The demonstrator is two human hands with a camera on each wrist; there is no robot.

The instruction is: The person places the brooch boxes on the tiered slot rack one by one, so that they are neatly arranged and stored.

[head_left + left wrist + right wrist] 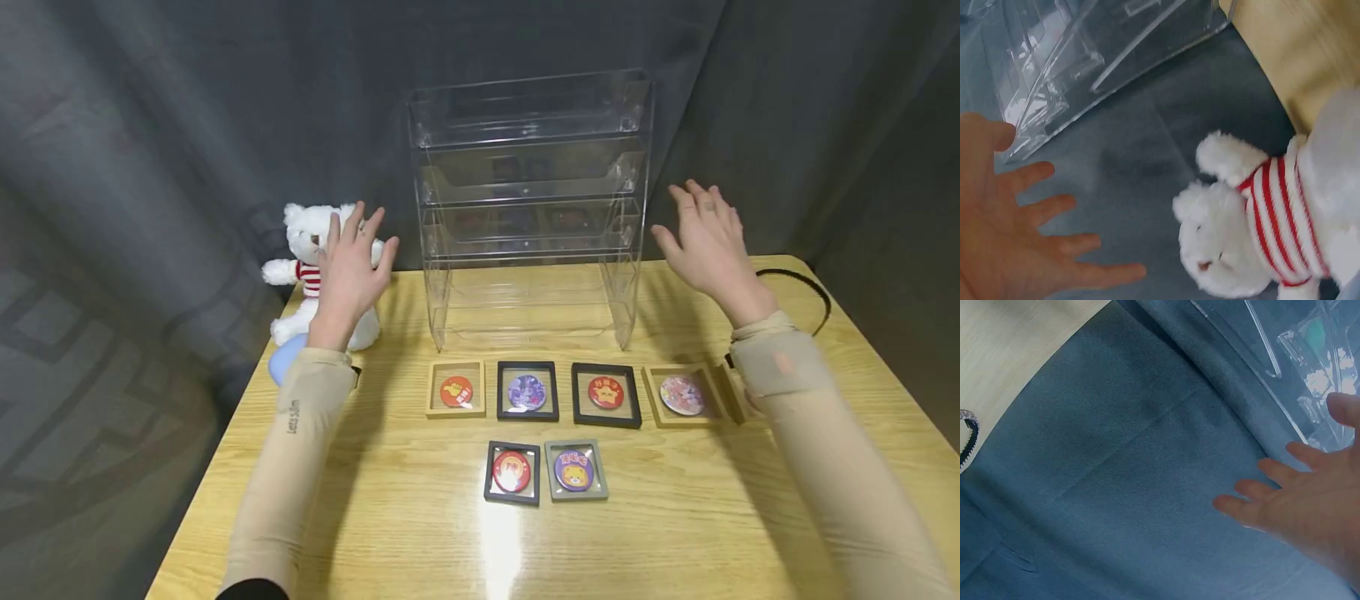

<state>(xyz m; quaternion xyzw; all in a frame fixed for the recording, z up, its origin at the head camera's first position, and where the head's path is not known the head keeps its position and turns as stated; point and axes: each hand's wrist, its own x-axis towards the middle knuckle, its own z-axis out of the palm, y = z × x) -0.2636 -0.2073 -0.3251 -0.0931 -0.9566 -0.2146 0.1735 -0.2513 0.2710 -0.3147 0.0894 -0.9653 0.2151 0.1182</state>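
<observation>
A clear acrylic display rack (pixel 528 200) with several tiers stands at the back of the wooden table. My left hand (pixel 352 275) is raised to its left with fingers spread, holding nothing, in front of a white teddy bear (pixel 306 242) in a red-striped top. On the rack's other side my right hand (pixel 708 242) hovers, fingers extended, also holding nothing. Both wrist views show a gap between the hand and the rack (pixel 1054 69). Small framed badges lie before the rack: a wood-coloured frame (pixel 456 389), a black frame (pixel 527 391), another black frame (pixel 606 395) and a tan frame (pixel 682 396).
Nearer me lie a small black frame (pixel 512 472) and a grey frame (pixel 576 470), each with a badge. A further frame is partly hidden by my right forearm. A black toothed headband (pixel 813 287) lies at right, a blue rounded object (pixel 283 360) at left. Dark curtains (pixel 187 125) hang behind.
</observation>
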